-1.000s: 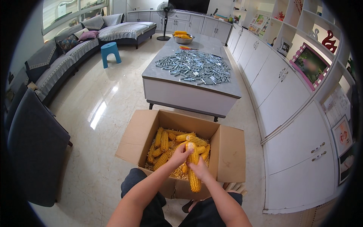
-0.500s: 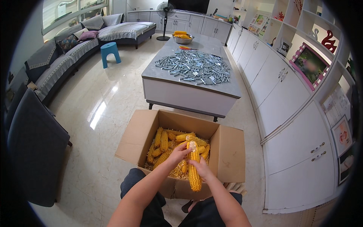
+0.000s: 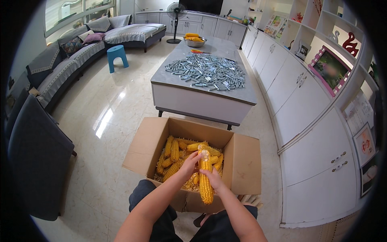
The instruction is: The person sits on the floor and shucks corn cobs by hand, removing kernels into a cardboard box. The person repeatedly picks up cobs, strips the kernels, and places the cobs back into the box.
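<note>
Over the open cardboard box (image 3: pixel 246 161) I hold an ear of corn (image 3: pixel 206 185), its paler, partly bare end pointing away from me. Around its middle, my right hand (image 3: pixel 213 178) is closed from the right side. My left hand (image 3: pixel 190 164) grips near the pale end, with the thumb and fingers against the kernels. Inside the box lie several more yellow ears of corn (image 3: pixel 174 151) on a layer of loose kernels (image 3: pixel 189 184). My hands partly cover the ears beneath them.
Beyond the box stands a grey-topped table (image 3: pixel 161 74) with many small metallic cylinders (image 3: pixel 205 70) and a steel bowl (image 3: pixel 195 42) of corn. White cabinets (image 3: pixel 310 121) line the right. A dark chair (image 3: pixel 38 157) is at left, a blue stool (image 3: pixel 117 56) farther off. Pale cobs (image 3: pixel 252 199) lie beside the box.
The held ear has shifted very slightly left, together with my hands. Both hands keep their grip, and the box and its other contents look the same.
</note>
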`<state>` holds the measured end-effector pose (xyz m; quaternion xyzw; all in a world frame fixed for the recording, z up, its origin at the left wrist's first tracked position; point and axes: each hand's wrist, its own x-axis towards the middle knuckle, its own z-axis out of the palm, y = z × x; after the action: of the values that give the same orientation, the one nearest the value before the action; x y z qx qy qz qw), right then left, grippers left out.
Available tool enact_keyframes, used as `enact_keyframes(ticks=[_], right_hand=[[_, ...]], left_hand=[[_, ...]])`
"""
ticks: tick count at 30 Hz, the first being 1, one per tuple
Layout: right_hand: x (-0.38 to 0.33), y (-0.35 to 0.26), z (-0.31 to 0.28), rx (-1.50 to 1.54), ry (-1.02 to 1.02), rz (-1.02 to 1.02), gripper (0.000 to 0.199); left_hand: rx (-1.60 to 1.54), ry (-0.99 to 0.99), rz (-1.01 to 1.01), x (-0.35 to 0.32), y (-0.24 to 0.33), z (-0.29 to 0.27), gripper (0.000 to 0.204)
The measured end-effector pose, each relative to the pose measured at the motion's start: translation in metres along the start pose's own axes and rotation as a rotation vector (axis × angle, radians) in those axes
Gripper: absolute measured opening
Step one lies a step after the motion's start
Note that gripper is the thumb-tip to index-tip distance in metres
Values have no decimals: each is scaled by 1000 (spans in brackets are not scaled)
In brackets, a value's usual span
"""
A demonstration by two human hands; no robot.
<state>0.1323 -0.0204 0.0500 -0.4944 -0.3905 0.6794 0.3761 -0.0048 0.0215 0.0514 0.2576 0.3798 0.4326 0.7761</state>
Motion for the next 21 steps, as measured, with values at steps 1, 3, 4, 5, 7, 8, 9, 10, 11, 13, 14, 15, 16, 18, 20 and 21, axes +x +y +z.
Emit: enact_keyframes(ticks=[1, 3, 4, 5, 7, 8, 9, 10, 11, 13, 14, 15, 16, 18, 20, 21], right_hand=[[0, -3, 0, 62, -13, 3, 40], [0, -2, 1, 85, -22, -12, 40], [1, 1, 0, 45, -18, -31, 40], [1, 3, 0, 6, -14, -50, 40], [-2, 7, 6, -66, 41, -126, 38], [-4, 8, 8, -102, 68, -165, 38], [-5, 5, 9, -70, 46, -124, 38], [-6, 0, 9, -39, 24, -84, 38], [-7, -4, 9, -7, 2, -43, 39], [-10, -11, 10, 60, -20, 19, 38], [-10, -13, 10, 93, -31, 50, 38], [-11, -14, 10, 123, -39, 67, 38], [-11, -15, 8, 152, -48, 85, 37], [-13, -19, 7, 181, -48, 117, 37], [-18, -26, 9, 180, -31, 147, 36], [-16, -22, 7, 139, -31, 106, 35]], left_hand=[[-16, -22, -8, 0, 1, -1, 45], [-49, -47, -7, 0, 0, -2, 44], [-67, -50, 1, 0, -1, -3, 44], [-84, -54, 9, 1, -2, -4, 44], [-90, -31, 18, 3, -5, -4, 43], [-93, -20, 22, 4, -6, -4, 43], [-69, -7, 23, 3, -6, -4, 42], [-45, 6, 24, 2, -5, -3, 41], [-21, 18, 24, 2, -5, -3, 40], [-53, 12, 4, 4, -4, -3, 40], [-70, 8, -7, 5, -3, -4, 39], [-90, -48, 4, 4, -2, -4, 39], [-111, -104, 14, 3, -2, -5, 38], [-102, -156, 25, -1, 1, -3, 36], [-44, -145, 26, -7, 5, 2, 35], [-35, -126, 47, -6, 3, 3, 35]])
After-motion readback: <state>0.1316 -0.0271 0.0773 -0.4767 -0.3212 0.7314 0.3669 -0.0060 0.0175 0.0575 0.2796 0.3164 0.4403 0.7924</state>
